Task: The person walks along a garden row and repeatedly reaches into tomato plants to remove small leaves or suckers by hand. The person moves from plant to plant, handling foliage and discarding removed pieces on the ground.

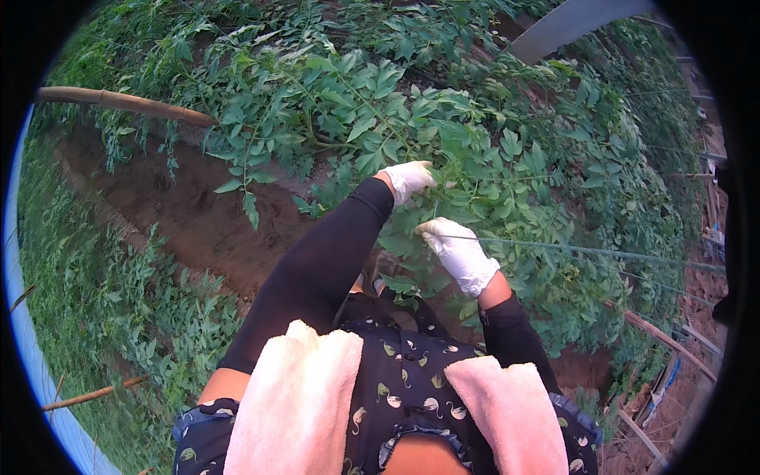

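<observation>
My left hand (pixel 411 181), in a thin white glove, reaches in among the leaves of a tomato plant (pixel 475 169). Its fingers are curled at a leafy shoot (pixel 454 169), and foliage partly covers the fingertips. Lower and to the right, my right hand (pixel 456 252) wears a matching glove and pinches a green twine (pixel 546 244). From there the twine stretches taut to the right side of the view. A short thin length also rises from the right fingers toward the shoot beneath my left hand.
A bamboo pole (pixel 124 107) juts in from the left. A pale flat post (pixel 570 29) slants across the upper right. Bare soil (pixel 196 208) lies between plant rows. Wooden stakes (pixel 665 338) and more strings stand at right; a thinner cane (pixel 95 393) is at lower left.
</observation>
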Motion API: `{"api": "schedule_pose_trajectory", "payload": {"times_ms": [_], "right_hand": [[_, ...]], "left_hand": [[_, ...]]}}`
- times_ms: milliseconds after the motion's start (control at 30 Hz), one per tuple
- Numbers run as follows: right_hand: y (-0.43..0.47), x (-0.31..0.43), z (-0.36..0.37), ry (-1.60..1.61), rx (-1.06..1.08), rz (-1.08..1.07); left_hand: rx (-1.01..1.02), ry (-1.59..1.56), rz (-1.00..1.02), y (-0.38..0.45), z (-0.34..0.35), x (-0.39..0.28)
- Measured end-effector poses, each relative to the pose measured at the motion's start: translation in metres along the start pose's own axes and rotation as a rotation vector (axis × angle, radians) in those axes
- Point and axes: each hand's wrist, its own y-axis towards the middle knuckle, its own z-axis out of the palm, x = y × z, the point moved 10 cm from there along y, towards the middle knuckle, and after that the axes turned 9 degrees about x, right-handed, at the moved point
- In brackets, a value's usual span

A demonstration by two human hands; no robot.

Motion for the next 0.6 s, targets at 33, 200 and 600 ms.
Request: {"api": "schedule_pose_trajectory", "payload": {"times_ms": [33,200,600], "right_hand": [[-0.002,0.001,-0.009,0.054,-0.074,-0.014],[-0.011,-0.003,-0.02,0.355,-0.184,0.039],[-0.052,-0.044,-0.032,0.614,-0.219,0.063]], "left_hand": [[-0.107,0.164,-0.021,-0.001,-0.006,-0.004],[-0.193,0.375,0.083,-0.008,0.009,-0.028],[-0.093,-0.375,0.014,-0.037,0.033,0.002]]}}
